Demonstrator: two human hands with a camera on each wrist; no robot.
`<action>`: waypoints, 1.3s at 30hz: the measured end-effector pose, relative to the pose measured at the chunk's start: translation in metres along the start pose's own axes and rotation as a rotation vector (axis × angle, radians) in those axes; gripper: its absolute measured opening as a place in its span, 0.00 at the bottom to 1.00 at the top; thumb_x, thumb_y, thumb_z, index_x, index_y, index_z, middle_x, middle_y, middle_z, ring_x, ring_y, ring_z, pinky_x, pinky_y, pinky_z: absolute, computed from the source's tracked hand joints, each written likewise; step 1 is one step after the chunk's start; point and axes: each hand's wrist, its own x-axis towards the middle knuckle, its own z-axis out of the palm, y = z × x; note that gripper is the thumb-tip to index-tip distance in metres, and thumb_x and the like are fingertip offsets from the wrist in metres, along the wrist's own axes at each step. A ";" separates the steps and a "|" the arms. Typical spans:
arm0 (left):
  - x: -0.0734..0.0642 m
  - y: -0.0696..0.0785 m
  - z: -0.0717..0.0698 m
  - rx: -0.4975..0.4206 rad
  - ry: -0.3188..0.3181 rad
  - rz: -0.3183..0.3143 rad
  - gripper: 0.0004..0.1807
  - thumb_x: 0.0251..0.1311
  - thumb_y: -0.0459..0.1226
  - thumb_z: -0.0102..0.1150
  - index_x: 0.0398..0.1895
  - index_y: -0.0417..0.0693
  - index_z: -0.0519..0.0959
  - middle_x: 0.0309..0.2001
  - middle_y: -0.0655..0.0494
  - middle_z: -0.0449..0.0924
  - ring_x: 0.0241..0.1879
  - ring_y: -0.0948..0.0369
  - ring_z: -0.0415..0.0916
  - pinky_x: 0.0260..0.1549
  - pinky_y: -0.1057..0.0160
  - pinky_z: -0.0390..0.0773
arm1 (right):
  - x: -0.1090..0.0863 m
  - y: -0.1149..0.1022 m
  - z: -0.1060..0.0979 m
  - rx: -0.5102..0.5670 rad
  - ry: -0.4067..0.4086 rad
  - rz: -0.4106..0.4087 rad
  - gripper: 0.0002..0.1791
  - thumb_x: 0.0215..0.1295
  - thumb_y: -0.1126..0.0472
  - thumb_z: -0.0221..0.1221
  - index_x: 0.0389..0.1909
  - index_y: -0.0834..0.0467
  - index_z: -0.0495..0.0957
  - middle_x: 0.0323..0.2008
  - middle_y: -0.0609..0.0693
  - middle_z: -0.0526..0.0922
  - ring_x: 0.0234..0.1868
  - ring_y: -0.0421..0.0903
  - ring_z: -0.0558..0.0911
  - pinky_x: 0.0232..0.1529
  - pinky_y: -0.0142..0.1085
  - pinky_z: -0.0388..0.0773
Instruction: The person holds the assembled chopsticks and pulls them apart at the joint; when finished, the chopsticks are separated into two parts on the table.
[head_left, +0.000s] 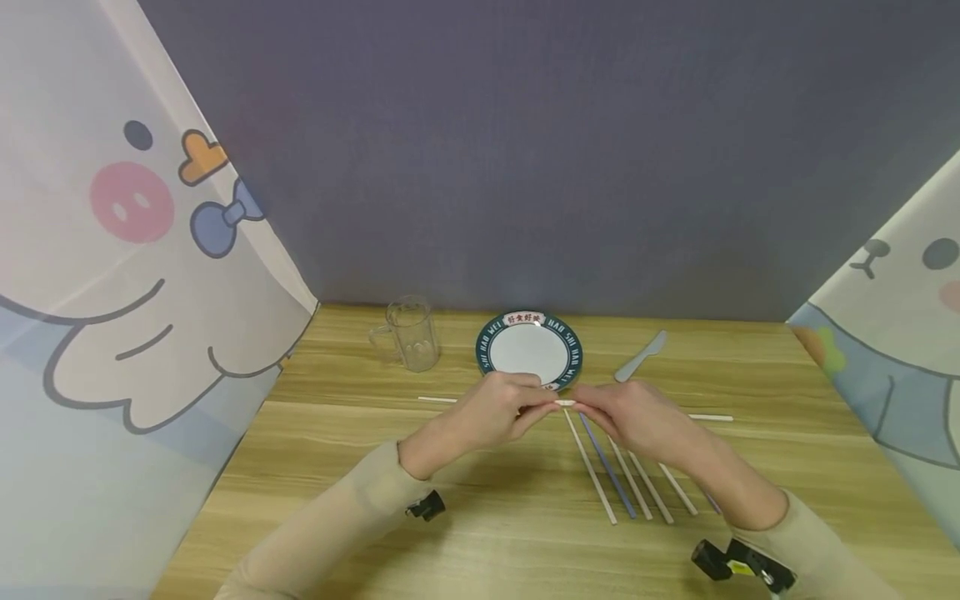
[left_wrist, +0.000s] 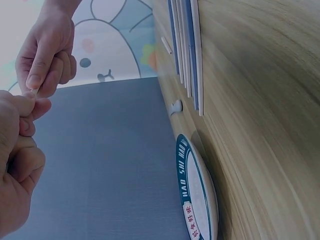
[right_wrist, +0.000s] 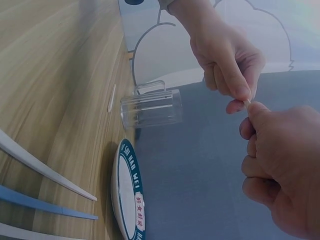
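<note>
Slender white piece [head_left: 566, 403], mostly hidden, is held above the pale wooden table [head_left: 832, 487], its ends pinched in the fingertips of both hands. Leftmost stands a clear handled mug [head_left: 416, 337]; near it lies a thin white stick [head_left: 437, 400]. Next come the left hand [head_left: 498, 407], then a round white plate with a green lettered rim [head_left: 486, 346]. Pale and blue sticks [head_left: 607, 467] lie side by side, partly under the right hand [head_left: 633, 412]; behind it rests a grey knife [head_left: 643, 354]. Farthest right, another thin white stick [head_left: 711, 417] shows.
</note>
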 end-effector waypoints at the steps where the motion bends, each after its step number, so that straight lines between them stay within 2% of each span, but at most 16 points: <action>1: 0.000 0.000 0.000 -0.001 -0.001 0.000 0.04 0.68 0.33 0.69 0.39 0.43 0.91 0.25 0.60 0.80 0.22 0.72 0.69 0.26 0.83 0.68 | 0.000 0.000 0.000 0.003 -0.001 0.001 0.09 0.80 0.61 0.59 0.34 0.50 0.77 0.21 0.34 0.63 0.23 0.26 0.58 0.25 0.20 0.61; 12: 0.001 0.000 -0.002 -0.009 0.012 -0.026 0.04 0.68 0.33 0.70 0.39 0.42 0.91 0.25 0.59 0.81 0.22 0.71 0.69 0.25 0.83 0.68 | 0.001 0.000 0.002 0.007 0.007 0.015 0.14 0.82 0.59 0.57 0.31 0.51 0.73 0.20 0.34 0.58 0.22 0.25 0.54 0.23 0.19 0.57; 16: 0.000 0.000 -0.002 -0.001 0.008 -0.015 0.04 0.67 0.33 0.70 0.39 0.43 0.91 0.25 0.59 0.80 0.22 0.71 0.69 0.26 0.83 0.68 | 0.003 0.000 0.002 0.010 0.019 -0.007 0.17 0.85 0.53 0.51 0.31 0.50 0.73 0.20 0.34 0.60 0.22 0.25 0.56 0.23 0.19 0.58; 22: 0.000 -0.002 -0.002 -0.008 0.001 -0.008 0.03 0.67 0.32 0.70 0.39 0.43 0.91 0.25 0.59 0.80 0.22 0.71 0.69 0.26 0.83 0.68 | 0.003 0.001 0.001 0.028 0.012 -0.018 0.19 0.86 0.51 0.47 0.30 0.50 0.73 0.21 0.35 0.61 0.23 0.25 0.56 0.24 0.19 0.58; 30: 0.000 -0.001 -0.003 -0.012 -0.001 -0.024 0.05 0.69 0.33 0.68 0.40 0.43 0.91 0.25 0.59 0.80 0.22 0.71 0.68 0.25 0.84 0.66 | 0.004 -0.002 0.000 0.018 0.001 0.010 0.14 0.82 0.59 0.56 0.31 0.50 0.73 0.21 0.34 0.60 0.23 0.25 0.56 0.24 0.19 0.59; 39: 0.001 -0.002 -0.003 -0.023 -0.004 -0.002 0.03 0.67 0.32 0.70 0.38 0.43 0.90 0.25 0.59 0.79 0.22 0.71 0.68 0.26 0.83 0.67 | 0.002 0.001 0.000 0.023 0.003 0.006 0.12 0.77 0.63 0.61 0.32 0.49 0.73 0.21 0.34 0.60 0.23 0.25 0.56 0.24 0.18 0.60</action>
